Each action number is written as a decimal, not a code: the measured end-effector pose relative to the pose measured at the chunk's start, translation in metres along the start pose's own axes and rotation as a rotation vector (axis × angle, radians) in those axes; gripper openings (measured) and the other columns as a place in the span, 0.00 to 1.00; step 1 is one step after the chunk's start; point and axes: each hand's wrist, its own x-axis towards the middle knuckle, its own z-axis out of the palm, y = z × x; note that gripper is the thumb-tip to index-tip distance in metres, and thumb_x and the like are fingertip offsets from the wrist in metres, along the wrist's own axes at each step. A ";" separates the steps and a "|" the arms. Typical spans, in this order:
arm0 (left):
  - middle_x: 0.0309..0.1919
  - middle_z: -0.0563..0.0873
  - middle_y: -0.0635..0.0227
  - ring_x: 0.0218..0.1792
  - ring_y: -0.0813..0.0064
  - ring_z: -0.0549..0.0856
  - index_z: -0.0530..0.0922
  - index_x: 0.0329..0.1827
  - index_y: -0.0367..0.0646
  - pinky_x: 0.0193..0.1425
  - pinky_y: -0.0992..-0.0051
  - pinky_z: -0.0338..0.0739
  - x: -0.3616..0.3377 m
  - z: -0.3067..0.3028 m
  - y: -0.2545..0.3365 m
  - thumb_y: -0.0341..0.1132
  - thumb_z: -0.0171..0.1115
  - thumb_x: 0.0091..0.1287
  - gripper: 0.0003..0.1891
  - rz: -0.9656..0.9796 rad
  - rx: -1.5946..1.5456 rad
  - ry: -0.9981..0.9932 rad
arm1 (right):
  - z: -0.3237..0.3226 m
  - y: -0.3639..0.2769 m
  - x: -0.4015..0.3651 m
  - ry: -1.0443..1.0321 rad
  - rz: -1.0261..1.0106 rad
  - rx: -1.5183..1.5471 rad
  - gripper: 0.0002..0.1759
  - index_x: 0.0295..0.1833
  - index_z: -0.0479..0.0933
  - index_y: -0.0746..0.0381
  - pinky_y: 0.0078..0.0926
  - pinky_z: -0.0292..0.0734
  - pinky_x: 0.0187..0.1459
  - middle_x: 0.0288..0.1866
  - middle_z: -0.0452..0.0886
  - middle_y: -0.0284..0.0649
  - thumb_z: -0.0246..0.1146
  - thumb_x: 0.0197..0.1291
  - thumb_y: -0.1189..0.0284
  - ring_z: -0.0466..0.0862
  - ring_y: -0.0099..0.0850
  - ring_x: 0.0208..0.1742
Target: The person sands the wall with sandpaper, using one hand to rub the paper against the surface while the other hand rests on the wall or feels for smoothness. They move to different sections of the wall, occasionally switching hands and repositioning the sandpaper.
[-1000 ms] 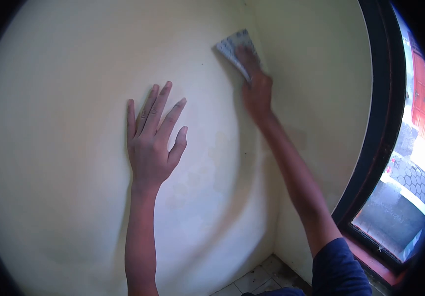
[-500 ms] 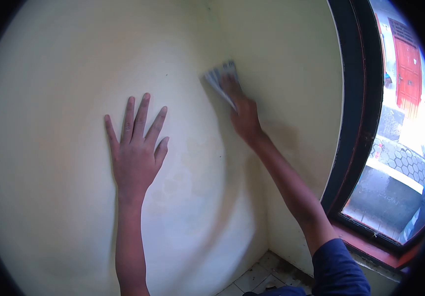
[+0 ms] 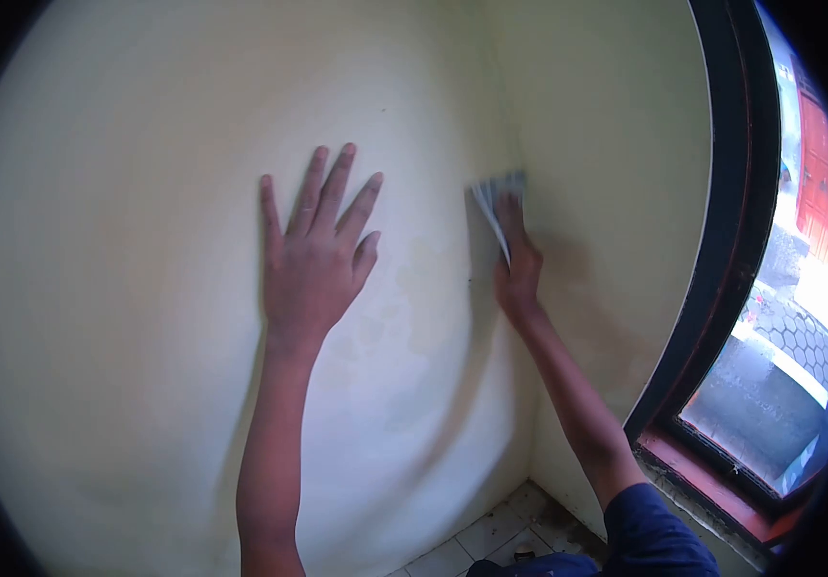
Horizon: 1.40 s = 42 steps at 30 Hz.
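My left hand [image 3: 313,269] lies flat on the pale cream wall [image 3: 145,288], fingers spread and pointing up, with nothing in it. To its right, close to the inside corner, my right hand [image 3: 520,264] grips a folded grey-and-white sheet [image 3: 487,207]. The sheet is against the wall and slightly blurred; whether it is paper or cloth I cannot make out. Its fanned edges show at the top left, while my fingers cover part of its face. A shadow of the right arm falls on the wall below.
A dark-framed window [image 3: 736,192] stands to the right, with a reddish sill [image 3: 702,476] below it. Outside are a red door [image 3: 821,163] and hexagonal paving [image 3: 799,337]. Light floor tiles [image 3: 481,534] meet the walls at the lower corner. Faint patches mark the wall.
My right hand has moved the folded sheet down along the wall, slightly toward the corner. My left hand stays at the same wall spot; the whole view has shifted.
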 end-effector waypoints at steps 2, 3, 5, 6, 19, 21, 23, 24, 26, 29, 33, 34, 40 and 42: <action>0.82 0.61 0.79 0.83 0.72 0.57 0.70 0.77 0.67 0.84 0.42 0.45 -0.001 0.001 0.002 0.48 0.62 0.70 0.31 -0.007 -0.019 0.004 | 0.012 -0.024 0.075 0.042 -0.047 0.077 0.38 0.71 0.71 0.66 0.43 0.61 0.79 0.76 0.69 0.54 0.53 0.49 0.90 0.64 0.53 0.79; 0.81 0.63 0.78 0.82 0.73 0.58 0.72 0.75 0.65 0.85 0.43 0.45 -0.004 0.003 0.001 0.47 0.62 0.70 0.29 -0.004 -0.045 0.029 | 0.018 -0.042 0.103 0.057 -0.074 0.128 0.37 0.70 0.71 0.66 0.43 0.61 0.79 0.77 0.69 0.54 0.54 0.50 0.90 0.64 0.53 0.79; 0.79 0.67 0.77 0.81 0.74 0.61 0.75 0.73 0.59 0.84 0.44 0.46 -0.018 0.002 -0.002 0.44 0.61 0.70 0.27 -0.044 -0.125 0.062 | 0.036 -0.081 0.122 0.075 -0.158 0.156 0.36 0.69 0.72 0.66 0.44 0.60 0.80 0.77 0.69 0.53 0.55 0.50 0.90 0.64 0.53 0.79; 0.79 0.67 0.77 0.81 0.74 0.61 0.75 0.73 0.59 0.84 0.44 0.46 -0.031 -0.001 -0.004 0.44 0.61 0.70 0.27 -0.063 -0.112 0.054 | 0.044 -0.097 0.126 0.104 -0.230 0.167 0.35 0.68 0.73 0.67 0.44 0.60 0.80 0.76 0.69 0.53 0.56 0.50 0.91 0.64 0.53 0.79; 0.83 0.57 0.55 0.84 0.52 0.54 0.65 0.81 0.50 0.82 0.37 0.33 -0.256 -0.039 -0.033 0.43 0.55 0.75 0.31 -0.590 -0.006 -0.175 | 0.050 -0.105 0.120 0.036 -0.344 0.067 0.39 0.70 0.75 0.55 0.40 0.65 0.78 0.72 0.77 0.44 0.48 0.53 0.93 0.70 0.46 0.77; 0.83 0.56 0.57 0.84 0.53 0.53 0.64 0.81 0.52 0.82 0.36 0.33 -0.281 -0.040 -0.036 0.45 0.54 0.75 0.31 -0.665 -0.009 -0.165 | 0.069 -0.128 0.107 0.154 -0.173 0.125 0.43 0.70 0.75 0.55 0.41 0.64 0.78 0.73 0.76 0.43 0.47 0.49 0.95 0.68 0.45 0.78; 0.84 0.55 0.54 0.84 0.50 0.52 0.62 0.82 0.49 0.81 0.35 0.33 -0.304 -0.037 -0.030 0.45 0.51 0.77 0.31 -0.737 -0.054 -0.133 | 0.084 -0.183 0.043 -0.013 -0.187 0.081 0.40 0.71 0.75 0.57 0.44 0.58 0.80 0.75 0.74 0.44 0.49 0.52 0.94 0.66 0.46 0.80; 0.84 0.55 0.54 0.84 0.50 0.52 0.62 0.82 0.49 0.81 0.35 0.33 -0.316 -0.034 -0.027 0.45 0.51 0.77 0.31 -0.754 -0.048 -0.139 | 0.093 -0.208 -0.001 -0.100 -0.297 0.222 0.35 0.71 0.75 0.60 0.50 0.57 0.80 0.75 0.73 0.45 0.52 0.57 0.91 0.65 0.49 0.80; 0.83 0.52 0.48 0.84 0.46 0.48 0.58 0.82 0.40 0.82 0.38 0.31 -0.345 -0.030 -0.018 0.43 0.47 0.78 0.32 -0.786 -0.039 -0.217 | 0.098 -0.236 -0.099 -0.373 -0.437 0.329 0.27 0.68 0.78 0.59 0.58 0.60 0.77 0.74 0.76 0.43 0.56 0.63 0.83 0.70 0.50 0.77; 0.83 0.53 0.49 0.84 0.46 0.49 0.60 0.82 0.40 0.81 0.35 0.32 -0.400 -0.017 0.001 0.40 0.48 0.78 0.31 -0.839 -0.085 -0.241 | 0.085 -0.243 -0.201 -0.561 -0.578 0.253 0.23 0.64 0.81 0.59 0.51 0.70 0.72 0.70 0.80 0.38 0.59 0.63 0.79 0.77 0.45 0.73; 0.83 0.55 0.51 0.84 0.48 0.51 0.63 0.81 0.44 0.81 0.32 0.33 -0.453 -0.021 -0.006 0.39 0.51 0.76 0.30 -0.884 -0.155 -0.337 | 0.092 -0.226 -0.173 -0.577 -0.652 0.245 0.25 0.65 0.80 0.60 0.50 0.69 0.74 0.69 0.81 0.38 0.57 0.63 0.82 0.76 0.42 0.74; 0.83 0.55 0.51 0.83 0.47 0.51 0.63 0.81 0.45 0.81 0.32 0.33 -0.460 -0.021 -0.008 0.40 0.52 0.76 0.30 -0.890 -0.172 -0.378 | 0.092 -0.221 -0.143 -0.581 -0.631 0.236 0.25 0.65 0.80 0.60 0.50 0.68 0.75 0.70 0.80 0.39 0.56 0.63 0.83 0.76 0.42 0.74; 0.83 0.55 0.51 0.83 0.47 0.51 0.62 0.82 0.49 0.81 0.33 0.34 -0.475 -0.005 -0.010 0.42 0.55 0.75 0.32 -0.892 -0.217 -0.355 | 0.121 -0.238 -0.022 -0.052 -0.246 0.179 0.41 0.68 0.77 0.64 0.54 0.51 0.81 0.72 0.77 0.47 0.43 0.48 0.97 0.67 0.48 0.80; 0.83 0.53 0.50 0.83 0.45 0.49 0.60 0.83 0.48 0.81 0.33 0.34 -0.473 -0.008 -0.013 0.40 0.56 0.74 0.34 -0.901 -0.270 -0.350 | 0.140 -0.261 -0.050 -0.061 -0.125 0.206 0.40 0.69 0.77 0.64 0.56 0.49 0.81 0.72 0.77 0.49 0.43 0.50 0.95 0.64 0.50 0.81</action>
